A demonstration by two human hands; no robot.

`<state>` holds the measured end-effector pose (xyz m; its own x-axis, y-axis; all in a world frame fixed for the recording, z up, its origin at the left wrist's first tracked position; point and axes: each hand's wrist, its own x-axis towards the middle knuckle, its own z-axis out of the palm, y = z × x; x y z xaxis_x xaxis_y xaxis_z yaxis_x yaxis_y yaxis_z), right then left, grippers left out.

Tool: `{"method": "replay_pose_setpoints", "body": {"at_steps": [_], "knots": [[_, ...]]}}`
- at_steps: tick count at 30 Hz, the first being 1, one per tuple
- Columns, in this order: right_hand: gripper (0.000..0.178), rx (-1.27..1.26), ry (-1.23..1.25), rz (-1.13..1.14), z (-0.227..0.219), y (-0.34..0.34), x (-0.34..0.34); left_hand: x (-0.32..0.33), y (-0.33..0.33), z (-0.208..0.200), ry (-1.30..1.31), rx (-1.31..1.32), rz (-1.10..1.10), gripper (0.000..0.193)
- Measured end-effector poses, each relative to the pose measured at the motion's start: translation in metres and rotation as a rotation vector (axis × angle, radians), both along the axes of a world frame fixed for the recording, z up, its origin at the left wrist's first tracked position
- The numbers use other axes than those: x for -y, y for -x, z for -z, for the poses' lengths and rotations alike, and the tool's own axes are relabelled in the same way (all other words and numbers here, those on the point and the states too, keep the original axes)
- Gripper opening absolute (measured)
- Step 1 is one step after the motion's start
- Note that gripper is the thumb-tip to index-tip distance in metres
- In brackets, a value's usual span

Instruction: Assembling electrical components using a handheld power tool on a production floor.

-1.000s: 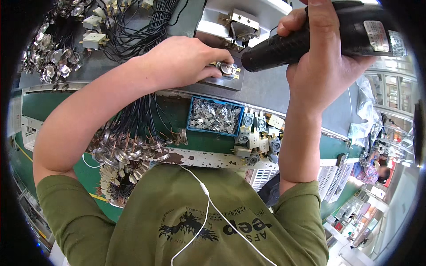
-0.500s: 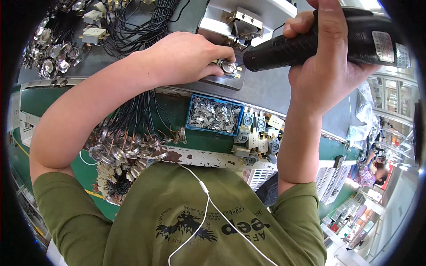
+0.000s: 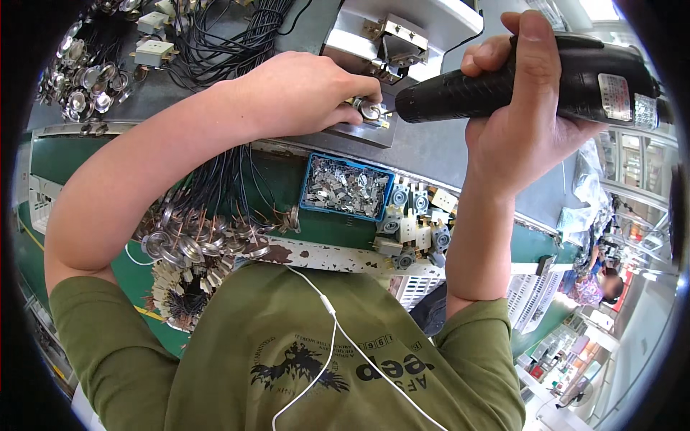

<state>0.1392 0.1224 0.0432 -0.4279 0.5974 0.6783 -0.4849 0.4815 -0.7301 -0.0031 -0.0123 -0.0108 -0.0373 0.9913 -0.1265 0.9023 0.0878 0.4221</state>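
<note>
My left hand (image 3: 305, 93) pinches a small round metal part with brass-coloured terminals (image 3: 370, 110) between thumb and fingertips. That part sits at the top of a grey metal block (image 3: 374, 137) on the bench. From the right, my right hand (image 3: 521, 133) is wrapped round a black electric screwdriver (image 3: 449, 99), which lies almost level. Its nose points at the round part from just to the right. The thin bit barely shows, so I cannot tell whether it touches the part.
A blue tray (image 3: 305, 190) of small metal pieces stands at the bench's near side, beside several white connector parts with round grey faces (image 3: 406, 230). Black cables with round metal caps (image 3: 190, 248) hang at left. Behind the block stands a metal device (image 3: 402, 39).
The screwdriver in my right hand has shifted slightly, its rear end a little lower. My left hand keeps its pinch on the round part in about the same place.
</note>
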Motion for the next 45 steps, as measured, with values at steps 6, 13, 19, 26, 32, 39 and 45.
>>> {"method": "replay_pose_setpoints", "body": {"at_steps": [6, 13, 19, 26, 32, 39, 45], "knots": [[0.033, -0.070, 0.007, -0.097, -0.003, -0.001, -0.012, 0.004, 0.002, 0.014, -0.149, 0.010, 0.030, 0.031], [0.039, -0.096, 0.064, -0.065, 0.003, -0.004, -0.006, 0.002, 0.000, 0.004, -0.075, 0.015, 0.009, 0.031], [0.042, -0.123, 0.073, -0.090, 0.003, -0.006, -0.003, 0.003, 0.000, 0.004, -0.031, 0.018, -0.001, 0.031], [0.023, -0.081, 0.082, -0.072, -0.012, -0.015, -0.008, 0.006, 0.001, 0.004, -0.101, 0.001, 0.012, 0.036], [0.028, -0.095, 0.097, 0.002, -0.018, -0.015, 0.005, 0.007, -0.001, 0.018, -0.291, -0.087, 0.067, 0.035], [0.028, -0.047, 0.050, -0.120, -0.014, -0.011, 0.003, 0.006, -0.002, 0.014, -0.258, -0.097, 0.090, 0.027], [0.029, -0.087, 0.013, -0.027, -0.015, -0.002, 0.012, 0.008, -0.002, 0.012, -0.254, -0.104, 0.115, 0.028]]}}
